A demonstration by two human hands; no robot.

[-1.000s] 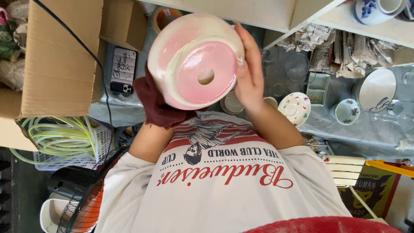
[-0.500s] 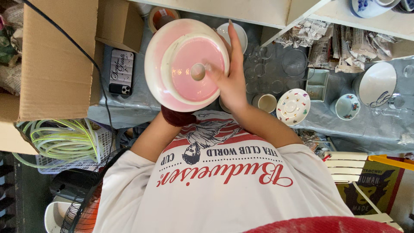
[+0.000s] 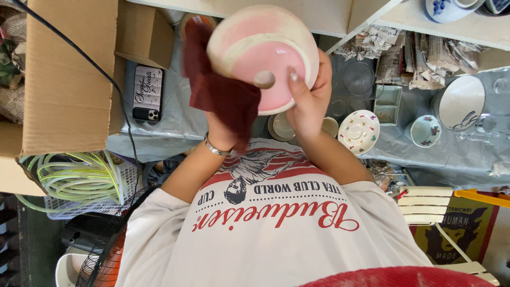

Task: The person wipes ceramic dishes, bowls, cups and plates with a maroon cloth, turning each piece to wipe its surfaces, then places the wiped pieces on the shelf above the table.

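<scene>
A round pink-and-cream ceramic pot (image 3: 260, 53) with a drain hole in its base is held up in front of my chest, its base turned toward me. My right hand (image 3: 308, 101) grips its right rim, fingers across the pink base. My left hand (image 3: 220, 135), a bracelet at the wrist, holds a dark red cloth (image 3: 223, 90) that lies against the pot's left side and hangs down over the hand.
A grey-covered table (image 3: 159, 130) carries a phone (image 3: 147, 93), a floral saucer (image 3: 359, 131), a small cup (image 3: 425, 130) and a white plate (image 3: 461, 102). A cardboard box (image 3: 69, 79) stands left, above a basket of green hose (image 3: 74, 178). A white slatted chair (image 3: 425, 197) is at right.
The pot has turned and shifted right. The cloth has come out from beneath it to its left side, and my left hand sits lower.
</scene>
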